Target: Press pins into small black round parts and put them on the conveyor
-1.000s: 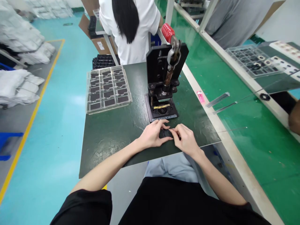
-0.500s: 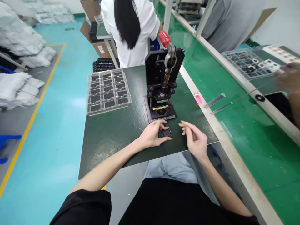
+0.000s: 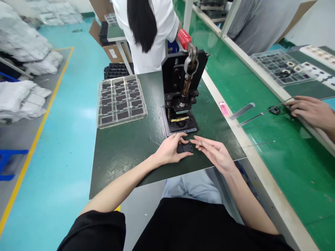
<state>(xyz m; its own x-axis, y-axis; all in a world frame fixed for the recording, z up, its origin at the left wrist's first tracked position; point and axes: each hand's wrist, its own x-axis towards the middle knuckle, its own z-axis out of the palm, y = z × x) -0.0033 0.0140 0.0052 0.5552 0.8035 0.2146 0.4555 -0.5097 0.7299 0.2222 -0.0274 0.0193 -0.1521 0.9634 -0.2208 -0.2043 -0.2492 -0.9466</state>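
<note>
My left hand (image 3: pixel 172 149) curves its thumb and fingers round a small black part with a rounded end (image 3: pixel 186 148), which rests on the dark green tabletop (image 3: pixel 125 150). Close by on the right, my right hand (image 3: pixel 216 151) has its thumb and fingertips pinched together. A tiny light-coloured bit shows at those fingertips, too small to name. Just beyond both hands stands a black hand press (image 3: pixel 183 76) with a red grip (image 3: pixel 184 39). A yellow strip (image 3: pixel 180 119) lies across its base, under the raised press head.
A clear tray (image 3: pixel 121 101) of dark flat pieces sits left of the press. Thin metal rods (image 3: pixel 243 111) and a pink tag (image 3: pixel 223 108) lie right of it. A co-worker's hand (image 3: pixel 311 111) is near a black ring-shaped part (image 3: pixel 274 110) on the green belt.
My right hand has moved left, bringing its fingertips close to the black part. My left hand stays put. The co-worker's hand and the ring-shaped part have shifted on the belt.
</note>
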